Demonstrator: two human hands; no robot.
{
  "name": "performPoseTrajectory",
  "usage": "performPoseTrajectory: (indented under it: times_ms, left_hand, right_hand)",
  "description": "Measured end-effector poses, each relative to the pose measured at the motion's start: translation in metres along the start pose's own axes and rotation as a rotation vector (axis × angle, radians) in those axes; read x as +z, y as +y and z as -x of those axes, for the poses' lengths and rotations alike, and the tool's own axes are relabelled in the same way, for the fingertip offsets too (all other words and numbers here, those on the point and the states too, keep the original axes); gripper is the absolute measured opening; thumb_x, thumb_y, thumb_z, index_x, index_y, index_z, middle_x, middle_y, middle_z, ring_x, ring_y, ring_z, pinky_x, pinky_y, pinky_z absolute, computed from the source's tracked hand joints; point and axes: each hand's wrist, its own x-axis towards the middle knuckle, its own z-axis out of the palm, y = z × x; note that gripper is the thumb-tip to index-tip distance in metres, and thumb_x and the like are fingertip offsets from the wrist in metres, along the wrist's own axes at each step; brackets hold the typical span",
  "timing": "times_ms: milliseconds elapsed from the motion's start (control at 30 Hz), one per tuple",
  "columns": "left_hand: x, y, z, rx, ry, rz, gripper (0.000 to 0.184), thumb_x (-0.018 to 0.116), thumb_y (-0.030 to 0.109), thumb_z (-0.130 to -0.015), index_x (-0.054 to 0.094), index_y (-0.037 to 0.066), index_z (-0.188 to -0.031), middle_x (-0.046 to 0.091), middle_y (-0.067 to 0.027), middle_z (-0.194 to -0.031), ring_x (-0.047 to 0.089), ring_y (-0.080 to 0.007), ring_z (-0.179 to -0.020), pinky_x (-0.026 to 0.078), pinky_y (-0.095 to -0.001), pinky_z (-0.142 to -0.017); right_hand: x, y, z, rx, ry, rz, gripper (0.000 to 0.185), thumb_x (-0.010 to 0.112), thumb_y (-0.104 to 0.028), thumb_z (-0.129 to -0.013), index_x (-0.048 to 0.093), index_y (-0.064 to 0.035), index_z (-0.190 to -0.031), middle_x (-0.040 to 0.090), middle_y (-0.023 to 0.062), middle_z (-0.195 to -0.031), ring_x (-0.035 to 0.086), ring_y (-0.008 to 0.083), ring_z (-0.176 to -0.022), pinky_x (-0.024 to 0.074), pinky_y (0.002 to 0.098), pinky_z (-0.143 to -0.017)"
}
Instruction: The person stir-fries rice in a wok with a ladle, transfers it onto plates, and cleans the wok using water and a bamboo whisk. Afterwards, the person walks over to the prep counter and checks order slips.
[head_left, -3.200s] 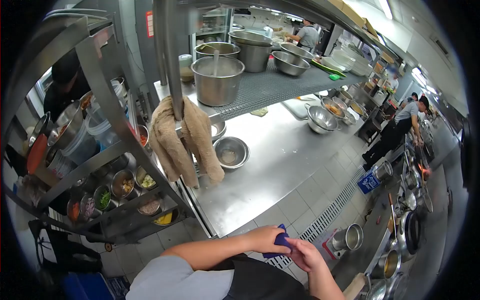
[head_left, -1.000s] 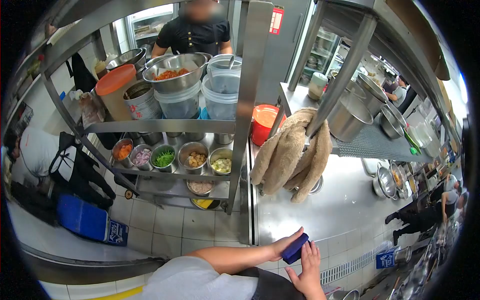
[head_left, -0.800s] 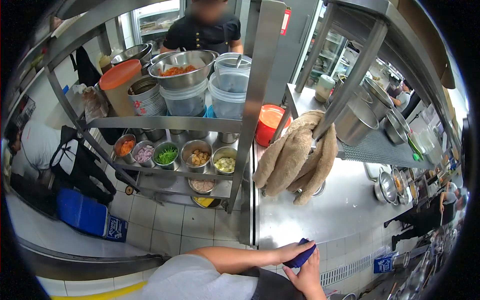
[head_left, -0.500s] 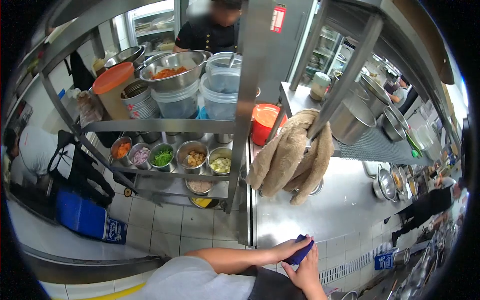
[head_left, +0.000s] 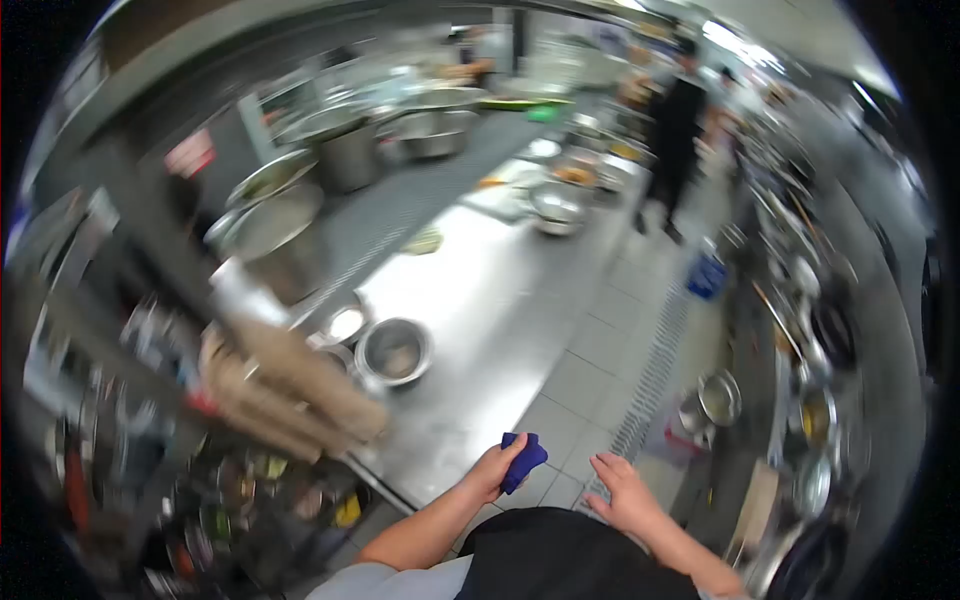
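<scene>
A folded purple cloth is gripped in my left hand, thumb on top, in front of my black apron. To its right, apart from the cloth, my right hand holds nothing and its fingers are spread. Both hands are over the tiled floor, just off the near edge of the steel table. A metal bowl stands on that table beyond my left hand, its contents blurred.
Brown towels hang at the table's left corner. Large pots stand on the shelf behind. A person in dark clothing stands in the aisle. Along the right runs a cooking line with pans. A floor drain crosses the tiles.
My view has swung right, from the rack toward the aisle, with much blur. Both hands were on the purple cloth; now the right hand has come away and the left holds it alone.
</scene>
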Motion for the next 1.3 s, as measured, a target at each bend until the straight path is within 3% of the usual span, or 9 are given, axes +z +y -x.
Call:
performPoseTrajectory:
  times_ms: [367, 633, 700, 900, 1033, 1167, 1233, 1267, 1300]
  left_hand:
    - [0.173, -0.049, -0.089, -0.341, -0.532, -0.513, 0.042, 0.064, 0.042, -0.087, 0.056, 0.002, -0.098, 0.054, -0.005, -0.065, 0.052, -0.0149, -0.05, 0.042, -0.0281, -0.044]
    - [0.34, -0.181, -0.1, -0.172, -0.866, -1.097, 0.04, 0.065, 0.036, -0.088, 0.06, -0.002, -0.099, 0.063, -0.006, -0.078, 0.059, -0.0136, -0.065, 0.049, -0.0283, -0.06]
    - [0.381, -0.224, -0.111, 0.175, -1.006, -1.265, 0.045, 0.066, 0.038, -0.085, 0.061, -0.003, -0.101, 0.068, -0.013, -0.083, 0.065, -0.0206, -0.073, 0.051, -0.032, -0.066]
    - [0.527, -0.337, -0.158, 0.224, -1.324, -1.748, 0.049, 0.067, 0.044, -0.082, 0.064, -0.002, -0.101, 0.067, -0.0228, -0.089, 0.067, -0.0343, -0.085, 0.05, -0.04, -0.077]
    - [0.595, -0.359, -0.156, 0.515, -1.002, -1.363, 0.048, 0.067, 0.04, -0.083, 0.062, -0.003, -0.102, 0.068, -0.0205, -0.092, 0.066, -0.0343, -0.088, 0.049, -0.0403, -0.08]
    - [0.621, -0.343, -0.184, 0.129, -1.057, -1.215, 0.046, 0.068, 0.039, -0.084, 0.062, -0.004, -0.101, 0.069, -0.0182, -0.09, 0.067, -0.0303, -0.085, 0.051, -0.0386, -0.078]
    - [0.635, -0.287, -0.148, -0.156, -1.251, -1.571, 0.051, 0.067, 0.045, -0.083, 0.063, -0.002, -0.103, 0.069, -0.0188, -0.089, 0.067, -0.0294, -0.083, 0.051, -0.0382, -0.078]
    - [0.607, -0.315, -0.179, 0.174, -1.378, -1.759, 0.054, 0.065, 0.05, -0.082, 0.063, 0.0, -0.103, 0.068, -0.0203, -0.089, 0.067, -0.0303, -0.084, 0.052, -0.0388, -0.077]
    - [0.591, -0.317, -0.18, 0.222, -1.484, -1.838, 0.062, 0.063, 0.056, -0.08, 0.062, 0.0, -0.106, 0.066, -0.0248, -0.094, 0.066, -0.034, -0.088, 0.052, -0.0404, -0.077]
  right_hand:
    - [-0.046, 0.043, 0.29, 1.031, 0.347, 0.142, 0.051, 0.063, -0.031, -0.083, 0.054, -0.0001, -0.123, 0.056, 0.0188, -0.123, 0.051, 0.0341, -0.115, 0.0417, 0.0412, -0.099]
    - [-0.066, 0.001, 0.481, 1.636, 0.729, 0.507, 0.052, 0.068, -0.023, -0.078, 0.054, 0.0018, -0.121, 0.055, 0.0196, -0.121, 0.05, 0.0339, -0.114, 0.0402, 0.0414, -0.099]
    - [-0.071, 0.003, 0.504, 1.829, 0.704, 0.503, 0.053, 0.069, -0.022, -0.077, 0.053, 0.0014, -0.122, 0.052, 0.0205, -0.124, 0.048, 0.0342, -0.116, 0.0392, 0.0417, -0.1]
    - [-0.077, 0.012, 0.525, 1.738, 0.762, 0.465, 0.051, 0.068, -0.022, -0.078, 0.054, 0.0003, -0.122, 0.051, 0.0191, -0.127, 0.047, 0.0356, -0.117, 0.0383, 0.0441, -0.099]
    - [-0.089, 0.002, 0.545, 1.781, 0.853, 0.496, 0.052, 0.068, -0.018, -0.078, 0.052, -0.0021, -0.124, 0.052, 0.0194, -0.127, 0.047, 0.0367, -0.118, 0.0376, 0.0437, -0.1]
    - [-0.101, 0.008, 0.578, 1.938, 0.691, 0.79, 0.071, 0.071, -0.017, -0.076, 0.039, -0.008, -0.139, 0.051, 0.0181, -0.128, 0.05, 0.0373, -0.115, 0.0363, 0.045, -0.101]
    - [-0.097, 0.022, 0.59, 2.181, 0.58, 0.223, 0.078, 0.073, -0.014, -0.074, 0.034, -0.0102, -0.141, 0.053, 0.0212, -0.119, 0.055, 0.0381, -0.104, 0.0457, 0.045, -0.088]
    - [-0.098, 0.029, 0.584, 2.227, 0.408, 0.279, 0.072, 0.07, -0.015, -0.077, 0.035, -0.0103, -0.14, 0.058, 0.0224, -0.106, 0.059, 0.0387, -0.092, 0.0492, 0.0468, -0.076]
    - [-0.077, 0.038, 0.593, 2.25, 0.466, 0.289, 0.059, 0.065, -0.017, -0.08, 0.041, -0.0094, -0.133, 0.062, 0.0225, -0.088, 0.061, 0.0405, -0.082, 0.0493, 0.0498, -0.069]
